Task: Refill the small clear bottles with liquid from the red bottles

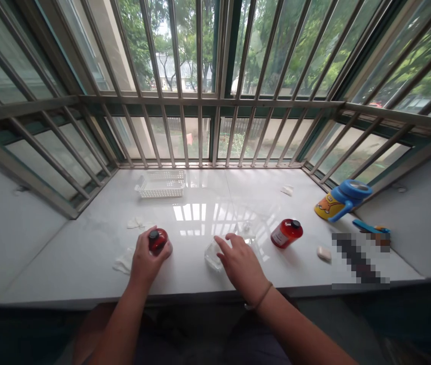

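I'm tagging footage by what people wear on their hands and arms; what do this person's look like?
The left hand and right hand are both ungloved, and no sleeves show. A thin band circles the right wrist, with a small pale piece on it; no band shows on the left.
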A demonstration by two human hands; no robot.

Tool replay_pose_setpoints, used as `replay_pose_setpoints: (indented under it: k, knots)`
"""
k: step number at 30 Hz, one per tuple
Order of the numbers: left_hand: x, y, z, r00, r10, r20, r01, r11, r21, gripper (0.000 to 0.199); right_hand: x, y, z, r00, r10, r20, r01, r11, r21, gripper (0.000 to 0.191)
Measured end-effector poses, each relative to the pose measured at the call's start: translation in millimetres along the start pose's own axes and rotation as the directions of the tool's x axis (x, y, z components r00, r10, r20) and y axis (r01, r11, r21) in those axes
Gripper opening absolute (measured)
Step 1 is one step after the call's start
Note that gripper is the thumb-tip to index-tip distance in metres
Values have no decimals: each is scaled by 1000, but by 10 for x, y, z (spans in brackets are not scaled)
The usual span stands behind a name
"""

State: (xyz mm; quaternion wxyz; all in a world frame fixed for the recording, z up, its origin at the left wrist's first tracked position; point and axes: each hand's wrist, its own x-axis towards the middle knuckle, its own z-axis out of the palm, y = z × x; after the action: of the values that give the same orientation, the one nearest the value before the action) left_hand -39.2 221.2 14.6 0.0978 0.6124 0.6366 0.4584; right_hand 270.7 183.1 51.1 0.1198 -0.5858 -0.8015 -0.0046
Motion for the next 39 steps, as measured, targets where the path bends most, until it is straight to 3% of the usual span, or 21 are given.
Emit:
replay_pose_setpoints:
  k: [4,7,10,22,26,29,33,34,36,38,39]
  knots:
    - [-13,11,28,1000,7,-26,-7,1000,1,60,-252,287,356,966,194,-172,-209,975,-70,61]
    - [-15,2,39,1000,4,-31,-4,1000,9,60,-296,505,623,944,292,-150,-307,948,-88,74]
    - [-13,-8,44,999,3,-38,-2,1000,15,60,-178,664,741,943,318,-98,-327,941,-89,86]
    - [-22,30,30,999,-16,-40,16,1000,-10,59,965,1279,588,884,451,126,-438,892,-114,89]
    - [-21,22,40,999,-8,-52,7,1000,-22,59,1121,1382,475,890,432,146,-425,902,-82,88]
    - [-24,9,48,998,-7,-61,6,1000,-20,59,943,1287,347,921,379,94,-376,925,-46,85]
    - [-27,-18,51,998,3,-56,-4,1000,-14,60,293,1040,233,957,278,-85,-279,960,-5,66]
    - [-26,-25,51,999,6,-54,-6,1000,-11,60,101,1001,229,937,250,-245,-257,966,6,58]
    - [-25,-40,55,998,12,-56,-12,1000,-10,60,-244,989,250,827,266,-495,-311,950,-9,51]
    - [-23,-55,63,998,21,-63,-22,1000,-10,61,-483,1066,300,733,316,-603,-411,911,-23,51]
    - [-23,-61,68,997,25,-67,-26,1000,-9,61,-554,1131,333,721,338,-606,-445,895,-31,52]
